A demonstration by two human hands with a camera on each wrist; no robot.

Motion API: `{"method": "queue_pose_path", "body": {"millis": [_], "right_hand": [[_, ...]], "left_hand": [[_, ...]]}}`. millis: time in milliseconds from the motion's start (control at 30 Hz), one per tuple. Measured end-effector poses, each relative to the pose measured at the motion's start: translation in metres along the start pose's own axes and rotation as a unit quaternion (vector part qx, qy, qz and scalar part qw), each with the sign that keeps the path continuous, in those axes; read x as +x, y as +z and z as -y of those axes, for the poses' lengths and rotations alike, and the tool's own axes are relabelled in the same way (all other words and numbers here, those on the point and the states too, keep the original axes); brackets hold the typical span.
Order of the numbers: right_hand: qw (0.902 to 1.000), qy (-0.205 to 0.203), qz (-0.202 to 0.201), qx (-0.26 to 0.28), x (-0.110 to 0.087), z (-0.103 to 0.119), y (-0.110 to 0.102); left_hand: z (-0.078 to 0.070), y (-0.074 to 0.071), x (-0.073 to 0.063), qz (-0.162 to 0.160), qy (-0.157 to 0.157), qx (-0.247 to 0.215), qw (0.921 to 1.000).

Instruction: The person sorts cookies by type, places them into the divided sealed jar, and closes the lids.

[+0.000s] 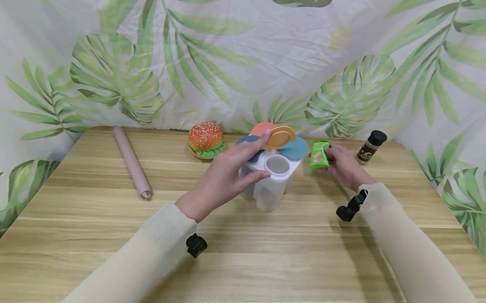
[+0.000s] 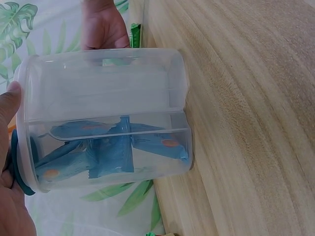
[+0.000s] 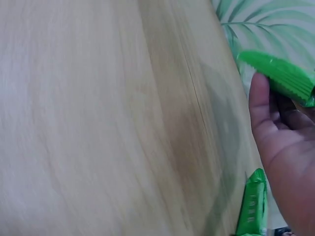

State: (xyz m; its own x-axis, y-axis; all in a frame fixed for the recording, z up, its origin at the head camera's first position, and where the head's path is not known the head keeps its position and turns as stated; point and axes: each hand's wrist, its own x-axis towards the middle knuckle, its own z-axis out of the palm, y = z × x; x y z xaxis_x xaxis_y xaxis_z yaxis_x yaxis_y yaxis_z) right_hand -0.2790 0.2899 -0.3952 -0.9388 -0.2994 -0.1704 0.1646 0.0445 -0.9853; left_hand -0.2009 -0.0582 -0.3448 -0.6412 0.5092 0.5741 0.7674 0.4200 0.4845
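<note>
A clear storage container (image 1: 268, 194) with a white top and several coloured flip lids stands on the table; its front compartment's orange lid (image 1: 279, 138) is raised. My left hand (image 1: 223, 177) touches that lid with an outstretched finger, its thumb beside the round opening. In the left wrist view, several blue packets (image 2: 110, 155) lie in one compartment, and the compartment beside it shows none. To the container's right, my right hand (image 1: 347, 166) pinches a green packet (image 1: 319, 154), also close up in the right wrist view. Another green packet (image 3: 253, 204) lies below that hand.
A toy hamburger (image 1: 206, 140) sits behind and left of the container. Farther left lies a rolled pink mat (image 1: 132, 162). A black-capped seasoning jar (image 1: 371, 147) stands right of my right hand. A leaf-patterned curtain (image 1: 226, 53) hangs behind the wooden table (image 1: 235, 275).
</note>
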Motion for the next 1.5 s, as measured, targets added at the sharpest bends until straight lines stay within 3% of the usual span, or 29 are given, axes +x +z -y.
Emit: {"method": "queue_pose_path", "body": {"millis": [100,167,400,567,800,1000,1267,1500], "right_hand": [[0.9971,0.001,0.017,0.074,0.001,-0.001,0.000],[0.9962,0.005,0.012,0.086,0.002,-0.002,0.000],[0.9978,0.030,-0.017,0.057,0.001,0.003,0.006],[0.9993,0.017,-0.014,0.029,-0.004,0.011,0.011],[0.9993,-0.032,-0.007,0.014,-0.015,0.027,0.018],[0.9956,-0.086,-0.036,0.010,-0.028,0.042,0.023],[0.9774,-0.197,-0.053,0.057,-0.047,0.074,0.043],[0.9658,-0.257,-0.029,0.016,-0.063,0.099,0.071]], "left_hand": [[0.000,0.000,0.000,-0.001,0.002,0.000,1.0000],[0.000,0.000,0.000,-0.002,0.003,0.000,1.0000],[0.000,-0.001,0.000,-0.001,0.001,0.000,1.0000],[-0.001,-0.001,0.001,-0.001,0.001,-0.003,1.0000],[0.000,0.000,0.001,-0.003,0.005,-0.005,1.0000],[0.001,0.001,0.001,-0.004,0.011,-0.010,0.9999],[0.002,0.002,0.000,-0.006,0.010,-0.004,0.9999],[0.003,0.002,-0.002,-0.005,0.007,-0.004,1.0000]]}}
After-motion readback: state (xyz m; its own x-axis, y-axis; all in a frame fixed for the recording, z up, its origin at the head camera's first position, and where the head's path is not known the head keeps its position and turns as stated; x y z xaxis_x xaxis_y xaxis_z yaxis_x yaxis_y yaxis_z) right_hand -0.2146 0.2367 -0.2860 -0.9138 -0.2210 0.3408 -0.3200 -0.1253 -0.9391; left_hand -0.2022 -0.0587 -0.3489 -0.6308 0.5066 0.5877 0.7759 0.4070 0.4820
